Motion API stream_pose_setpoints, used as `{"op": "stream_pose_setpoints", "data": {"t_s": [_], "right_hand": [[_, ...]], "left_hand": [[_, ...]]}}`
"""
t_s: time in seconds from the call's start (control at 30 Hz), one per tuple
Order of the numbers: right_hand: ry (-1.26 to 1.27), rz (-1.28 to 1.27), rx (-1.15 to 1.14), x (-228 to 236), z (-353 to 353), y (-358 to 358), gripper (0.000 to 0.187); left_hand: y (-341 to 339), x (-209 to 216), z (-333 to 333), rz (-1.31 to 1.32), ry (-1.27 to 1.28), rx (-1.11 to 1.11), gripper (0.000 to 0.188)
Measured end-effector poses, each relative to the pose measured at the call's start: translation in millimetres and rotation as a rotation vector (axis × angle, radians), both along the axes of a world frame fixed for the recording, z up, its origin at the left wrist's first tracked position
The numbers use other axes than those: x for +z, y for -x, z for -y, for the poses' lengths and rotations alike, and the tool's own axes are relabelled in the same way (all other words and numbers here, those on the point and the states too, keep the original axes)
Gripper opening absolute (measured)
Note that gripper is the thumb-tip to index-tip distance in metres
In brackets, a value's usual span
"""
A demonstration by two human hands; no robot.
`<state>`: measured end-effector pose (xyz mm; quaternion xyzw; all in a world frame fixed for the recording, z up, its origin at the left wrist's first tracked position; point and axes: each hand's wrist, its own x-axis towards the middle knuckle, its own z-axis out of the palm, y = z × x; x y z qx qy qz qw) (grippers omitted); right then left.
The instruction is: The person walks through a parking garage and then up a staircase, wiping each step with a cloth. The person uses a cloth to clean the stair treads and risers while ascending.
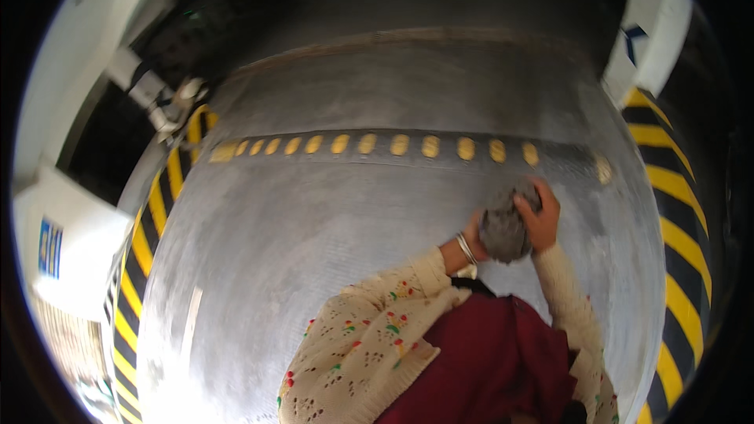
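Observation:
Between my two hands is a dark grey, lumpy, rounded mass (505,233), perhaps a bundled cloth or a lump of clay; its kind does not show clearly. My left hand (474,237) holds it from the left side, with its fingers mostly hidden behind the mass. Bent over the right upper part of it, my right hand (543,217) presses with thumb and fingers. Bangles (466,250) circle my left wrist. Both forearms wear cream knitted sleeves, and a maroon garment (495,353) shows below.
A grey ramp floor (345,212) lies ahead, crossed by a black speed bump (385,144) with yellow markings. Yellow-and-black striped kerbs run along the left (159,200) and right (675,228). A white pillar (648,31) stands at the far right.

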<state>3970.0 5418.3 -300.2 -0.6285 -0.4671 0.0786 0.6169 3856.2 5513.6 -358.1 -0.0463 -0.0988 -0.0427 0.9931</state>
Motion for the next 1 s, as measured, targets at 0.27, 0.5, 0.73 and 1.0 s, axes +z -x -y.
{"op": "stream_pose_setpoints", "data": {"t_s": [0.27,0.5,0.73,1.0], "right_hand": [[0.409,-0.061,-0.377,-22.2,-59.2,-270.2,0.037],[0.054,-0.826,0.159,-56.0,-125.5,-409.0,0.046],[0.103,-0.996,0.27,-14.3,-279.1,-562.3,0.052],[0.39,-0.488,-0.28,-201.7,-323.0,-810.4,0.046]], "left_hand": [[-211.9,74.0,-133.2,-0.498,-0.546,0.138,0.063],[-383.6,33.2,-258.1,-0.29,-0.838,0.529,0.083],[-485.2,-23.6,-390.6,-0.634,-1.019,0.643,0.084],[-562.8,-167.2,-542.2,-1.041,-1.24,0.246,0.06]]}}
